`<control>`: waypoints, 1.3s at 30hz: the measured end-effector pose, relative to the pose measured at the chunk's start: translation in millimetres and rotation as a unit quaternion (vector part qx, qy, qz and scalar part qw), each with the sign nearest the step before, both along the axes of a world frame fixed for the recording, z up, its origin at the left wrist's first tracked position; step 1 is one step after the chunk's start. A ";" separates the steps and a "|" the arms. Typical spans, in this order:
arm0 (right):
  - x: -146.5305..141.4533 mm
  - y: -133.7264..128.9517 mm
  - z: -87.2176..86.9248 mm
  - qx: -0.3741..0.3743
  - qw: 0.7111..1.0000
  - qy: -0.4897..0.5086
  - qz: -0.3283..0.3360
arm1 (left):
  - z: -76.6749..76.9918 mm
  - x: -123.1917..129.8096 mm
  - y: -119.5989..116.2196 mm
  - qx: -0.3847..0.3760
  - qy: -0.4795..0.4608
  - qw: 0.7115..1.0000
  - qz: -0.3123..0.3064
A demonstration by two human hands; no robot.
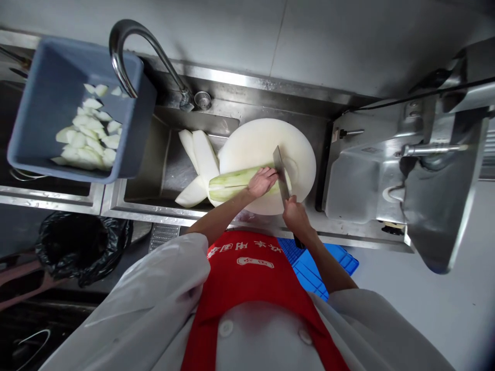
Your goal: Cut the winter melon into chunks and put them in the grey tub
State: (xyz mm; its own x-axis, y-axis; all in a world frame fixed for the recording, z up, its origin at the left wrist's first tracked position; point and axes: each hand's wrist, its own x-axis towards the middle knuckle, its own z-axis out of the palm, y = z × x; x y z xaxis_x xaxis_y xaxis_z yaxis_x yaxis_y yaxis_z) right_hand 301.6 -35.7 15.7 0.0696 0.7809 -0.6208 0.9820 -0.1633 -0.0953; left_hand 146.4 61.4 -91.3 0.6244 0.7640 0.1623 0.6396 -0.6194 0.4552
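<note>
In the head view, holding a cleaver (281, 167) by its handle in the right hand (296, 214), closed around it. Pressing with the left hand (263, 181) on top of the long pale green vegetable (232, 179), just at the left of the blade, with fingers bent and close together; cannot tell if gripping around it. Lying on the round white board (251, 136), crosswise, with its left end reaching past the board edge, and showing a line along its length. Crossing over its right part with the blade, and having pale flesh visible just at the right of the steel.

At the left of the board, in the sink (178, 170), leaning and lying near each other: long white pieces (204, 154). Farther left, in a blue-grey bin (33, 113), lying in a loose heap: small cut pieces (87, 139). On the far side, curving above the bin's right part with its spout: a steel faucet (149, 38), and beside its base, a small metal cup (202, 100). At the right, on the steel desk (328, 233), standing close to the board: a metal machine (356, 185). At the near left, below the desk edge: a container with a black bag (83, 247). Below the near edge, partly behind the red apron (247, 278): blue plastic (313, 273).
</note>
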 end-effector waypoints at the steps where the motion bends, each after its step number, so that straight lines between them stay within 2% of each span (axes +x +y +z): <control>1: -1.7 2.3 -4.8 0.001 1.000 -0.002 -0.006 | -0.4 0.3 0.0 -0.004 -0.003 1.000 0.000; 6: -9.8 17.4 -28.7 0.009 0.999 0.020 -0.024 | 0.0 -2.1 0.3 -0.013 -0.014 1.000 0.000; 10: -9.6 26.3 -34.7 0.021 0.999 0.030 -0.027 | 2.5 -8.1 0.5 -0.016 -0.020 1.000 -0.015; 15: -3.4 20.3 -13.7 0.036 0.999 0.013 -0.009 | 2.4 -9.5 -0.3 0.005 -0.001 1.000 -0.004; 20: 1.7 -10.3 15.0 0.025 1.000 -0.007 0.002 | 1.2 -7.5 -1.0 0.020 0.011 1.000 -0.004; 23: 4.4 -22.5 20.6 0.010 1.000 0.002 0.008 | 0.7 -7.4 -1.3 0.019 0.014 1.000 -0.008; 27: -2.5 -12.7 10.3 -0.015 1.000 0.010 -0.002 | 0.7 -7.0 -0.4 -0.008 -0.001 1.000 -0.008; 34: -23.9 26.1 -28.9 0.011 0.999 0.018 -0.025 | 4.1 -13.2 -0.4 -0.018 -0.012 1.000 -0.015; 36: -21.3 30.6 -30.3 0.015 0.999 0.021 -0.026 | 4.9 -16.4 -2.1 -0.015 -0.014 1.000 -0.011; 39: -13.3 29.0 -18.2 0.021 0.999 0.023 -0.016 | 5.4 -18.7 -4.0 -0.007 -0.013 1.000 -0.001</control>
State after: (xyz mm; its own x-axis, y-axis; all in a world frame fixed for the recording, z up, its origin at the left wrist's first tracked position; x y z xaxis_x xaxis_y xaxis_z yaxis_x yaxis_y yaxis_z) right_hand 288.3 -6.8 -2.5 0.0680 0.8040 -0.5907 0.9706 -0.1903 -0.1473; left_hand 127.7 57.4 -85.9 0.6214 0.7654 0.1674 0.6268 -0.6138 0.4800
